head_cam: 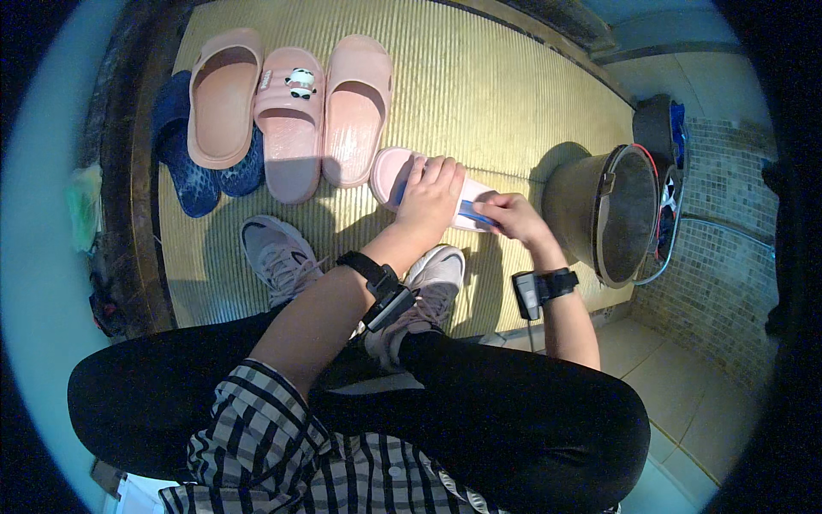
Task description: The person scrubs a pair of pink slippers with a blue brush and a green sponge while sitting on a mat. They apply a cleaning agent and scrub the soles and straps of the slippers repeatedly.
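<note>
A single pale pink slipper (388,168) lies across the ribbed mat in front of my shoes, toe and heel pointing left and right. My left hand (431,193) is closed over its middle and covers much of it. In my right hand (514,215) is the end of a slim blue plastic tool (473,211), held along the slipper. Blue also shows past my left hand; the tool's working end is hidden, so its kind cannot be told. Beyond my left hand stand a pink panda slide (290,138) and two plain pink clogs, one left (221,109) and one right (355,122).
Dark blue slippers (186,167) sit partly beneath the left clog. A deep bucket (578,205) lies tipped on its side, right of my right hand, with a dark container (652,128) behind it. My sneakers (276,250) rest on the yellowish ribbed mat (475,83).
</note>
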{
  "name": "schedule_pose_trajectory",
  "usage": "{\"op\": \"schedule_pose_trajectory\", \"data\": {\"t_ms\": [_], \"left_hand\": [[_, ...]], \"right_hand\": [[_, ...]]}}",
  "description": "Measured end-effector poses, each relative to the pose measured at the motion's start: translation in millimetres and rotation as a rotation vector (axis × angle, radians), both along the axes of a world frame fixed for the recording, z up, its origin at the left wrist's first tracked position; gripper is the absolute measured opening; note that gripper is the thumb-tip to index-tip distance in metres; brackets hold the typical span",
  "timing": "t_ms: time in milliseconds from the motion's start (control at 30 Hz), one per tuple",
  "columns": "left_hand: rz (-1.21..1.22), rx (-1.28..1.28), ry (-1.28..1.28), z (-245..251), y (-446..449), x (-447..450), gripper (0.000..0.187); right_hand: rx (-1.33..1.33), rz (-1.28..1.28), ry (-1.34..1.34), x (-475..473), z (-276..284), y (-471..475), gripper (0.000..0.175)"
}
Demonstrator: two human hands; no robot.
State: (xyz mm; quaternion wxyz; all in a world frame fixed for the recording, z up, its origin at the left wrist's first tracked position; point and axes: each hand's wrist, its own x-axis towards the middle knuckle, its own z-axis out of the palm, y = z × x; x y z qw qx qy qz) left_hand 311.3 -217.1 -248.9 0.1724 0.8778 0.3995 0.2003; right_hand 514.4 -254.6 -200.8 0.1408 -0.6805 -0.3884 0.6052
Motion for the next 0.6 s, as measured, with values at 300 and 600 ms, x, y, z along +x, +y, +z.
{"op": "schedule_pose_trajectory", "data": {"t_ms": [300, 600], "left_hand": [[-0.02, -0.015, -0.059, 2, 1, -7, 0.051], [0.002, -0.039, -0.04, -3, -1, 0, 0.05]], "right_hand": [[-0.103, -0.111, -0.079, 25, 14, -12, 0.033], [0.042, -0.072, -0.081, -12, -13, -15, 0.035]]}}
